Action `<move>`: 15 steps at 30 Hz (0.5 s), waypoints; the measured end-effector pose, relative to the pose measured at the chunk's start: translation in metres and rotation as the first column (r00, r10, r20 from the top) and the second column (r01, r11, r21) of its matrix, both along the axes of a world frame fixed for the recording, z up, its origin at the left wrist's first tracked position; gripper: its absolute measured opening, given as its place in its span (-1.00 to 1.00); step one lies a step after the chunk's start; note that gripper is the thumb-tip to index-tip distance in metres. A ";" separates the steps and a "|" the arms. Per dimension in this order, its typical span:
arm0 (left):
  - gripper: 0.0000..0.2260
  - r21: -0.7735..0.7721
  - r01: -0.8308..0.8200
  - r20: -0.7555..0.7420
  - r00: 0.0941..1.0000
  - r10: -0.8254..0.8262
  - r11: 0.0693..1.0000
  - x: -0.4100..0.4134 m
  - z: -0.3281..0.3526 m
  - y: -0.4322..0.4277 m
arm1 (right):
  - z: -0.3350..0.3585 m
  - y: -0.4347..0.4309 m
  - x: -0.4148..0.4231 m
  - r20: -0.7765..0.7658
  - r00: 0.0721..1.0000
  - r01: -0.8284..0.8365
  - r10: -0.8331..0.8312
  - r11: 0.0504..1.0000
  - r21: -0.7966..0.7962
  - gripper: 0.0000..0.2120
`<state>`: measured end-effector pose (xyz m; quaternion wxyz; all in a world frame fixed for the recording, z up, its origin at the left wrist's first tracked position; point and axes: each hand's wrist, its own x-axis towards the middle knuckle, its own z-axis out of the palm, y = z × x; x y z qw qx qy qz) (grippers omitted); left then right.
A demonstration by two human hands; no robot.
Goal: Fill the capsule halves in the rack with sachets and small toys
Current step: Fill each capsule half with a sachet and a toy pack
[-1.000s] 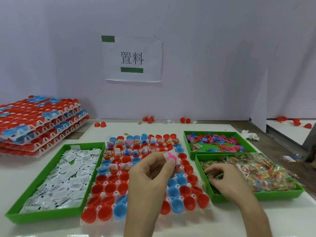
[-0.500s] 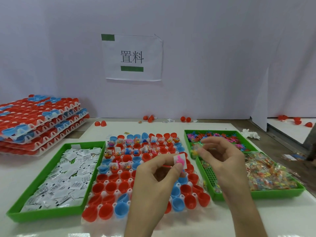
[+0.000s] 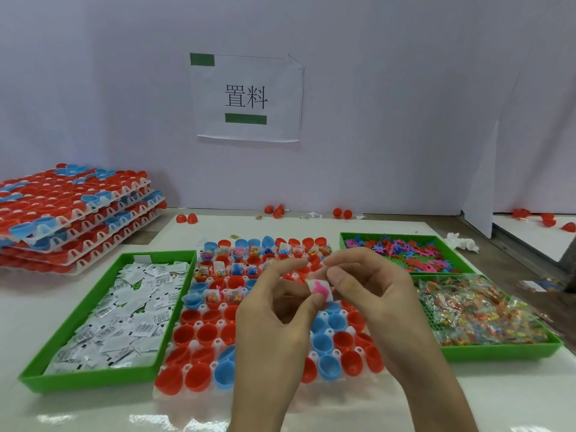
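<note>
White worktop (image 3: 34, 310) carries the rack (image 3: 199, 396) of red and blue capsule halves (image 3: 207, 333) between green trays (image 3: 78, 381). Above the rack, the left hand (image 3: 280, 310) pinches a white sachet (image 3: 312, 283) with a pink toy (image 3: 321, 290). The right hand (image 3: 374, 294), fingers curled, touches the sachet, its own grasp unclear.

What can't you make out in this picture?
Head view only.
- Middle of the rack: hidden behind left hand and right hand.
- What the right hand pinches: covered by its fingers.
- Print on the sachets: too small.
- Lower racks of the stack: covered by the top one.
</note>
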<state>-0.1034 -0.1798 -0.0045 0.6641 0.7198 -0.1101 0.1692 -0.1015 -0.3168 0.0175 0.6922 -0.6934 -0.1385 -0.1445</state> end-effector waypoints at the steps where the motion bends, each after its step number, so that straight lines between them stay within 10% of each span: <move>1: -0.66 0.006 -0.016 0.005 1.000 0.016 1.000 0.000 -0.001 0.000 | 0.001 0.001 0.000 -0.007 1.000 -0.008 0.008 0.999 -0.038 -0.84; 15: -0.79 -0.127 0.022 -0.051 0.998 -0.029 0.992 -0.001 -0.001 -0.011 | -0.001 0.010 -0.001 0.046 0.996 0.072 -0.075 0.996 0.055 -0.89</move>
